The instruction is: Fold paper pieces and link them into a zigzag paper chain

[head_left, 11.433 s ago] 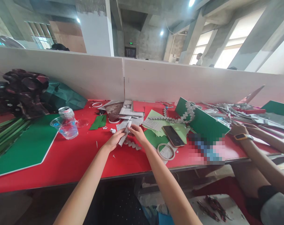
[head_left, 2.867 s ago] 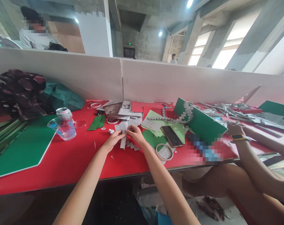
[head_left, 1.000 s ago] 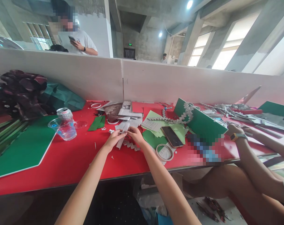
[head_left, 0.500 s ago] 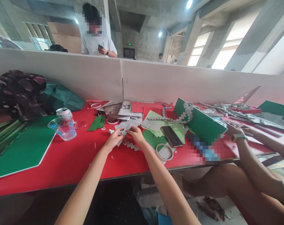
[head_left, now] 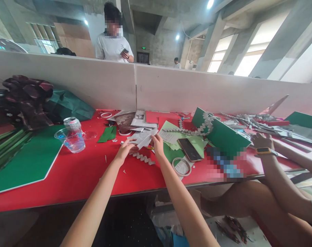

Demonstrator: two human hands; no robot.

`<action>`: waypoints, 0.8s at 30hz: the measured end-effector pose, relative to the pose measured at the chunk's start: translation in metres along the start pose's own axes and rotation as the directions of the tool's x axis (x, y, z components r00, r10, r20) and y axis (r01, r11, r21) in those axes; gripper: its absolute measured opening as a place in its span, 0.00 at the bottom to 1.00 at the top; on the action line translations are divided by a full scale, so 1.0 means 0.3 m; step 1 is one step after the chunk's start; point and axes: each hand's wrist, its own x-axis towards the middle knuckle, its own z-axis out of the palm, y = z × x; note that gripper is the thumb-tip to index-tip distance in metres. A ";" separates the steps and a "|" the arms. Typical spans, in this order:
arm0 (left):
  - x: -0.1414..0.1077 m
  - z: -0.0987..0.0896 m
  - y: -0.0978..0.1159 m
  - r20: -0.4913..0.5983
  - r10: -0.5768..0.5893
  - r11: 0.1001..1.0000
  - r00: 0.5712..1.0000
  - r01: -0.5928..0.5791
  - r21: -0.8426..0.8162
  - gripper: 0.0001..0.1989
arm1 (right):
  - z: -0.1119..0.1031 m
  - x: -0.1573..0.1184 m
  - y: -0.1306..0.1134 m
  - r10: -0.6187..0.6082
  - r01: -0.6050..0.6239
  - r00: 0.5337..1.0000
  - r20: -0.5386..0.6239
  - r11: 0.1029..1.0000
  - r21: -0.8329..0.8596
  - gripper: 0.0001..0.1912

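A: From the head camera, what is in hand?

B: A strip of printed paper (head_left: 145,138), pale grey, lying slantwise just above the red table (head_left: 76,175), toward the far middle of it. The left hand (head_left: 124,151) pinches its lower end between thumb and fingers; the right hand (head_left: 158,145) has the upper end, fingers curled close, thumb on top. Neither hand is spread; both are nearly closed on the paper.

A: How would it handle?

B: I judge it very light and limp, easy to crease or tear. A pinch at the two ends, as here, keeps it taut; a grip at the middle would let it sag.

A: What lies below it?

B: A folded zigzag paper chain (head_left: 142,158) rests on the table just near of the strip, between the wrists. I cannot tell whether it joins the strip.

A: And around?

B: A smartphone (head_left: 189,149) lies right of the right hand on green paper, and a tape ring (head_left: 182,167) sits nearer the front edge. A plastic cup (head_left: 71,140) and a drink can (head_left: 71,122) stand toward the left, beside a green board (head_left: 27,161). At the right edge a co-worker's hand (head_left: 261,141), with a yellow wristband, rests among more paper strips.
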 end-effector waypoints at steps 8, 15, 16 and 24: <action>0.022 -0.002 -0.039 0.066 0.032 0.998 0.997 -0.035 0.046 0.22 | 0.071 -0.053 0.005 0.045 -0.010 0.934 0.355 0.995 -0.098 0.11; 0.026 -0.007 -0.042 0.076 0.006 0.997 0.997 -0.012 0.070 0.20 | 0.026 -0.001 0.016 -0.089 0.081 0.990 -0.109 0.994 -0.073 0.12; 0.026 -0.009 -0.041 0.059 -0.002 0.998 0.998 -0.002 0.061 0.21 | 0.020 0.005 0.018 -0.058 0.052 0.983 -0.176 0.998 -0.039 0.12; 0.030 -0.015 -0.046 0.034 0.047 0.998 0.998 -0.046 -0.030 0.20 | 0.047 -0.017 0.014 0.023 -0.037 0.983 0.184 0.997 0.075 0.12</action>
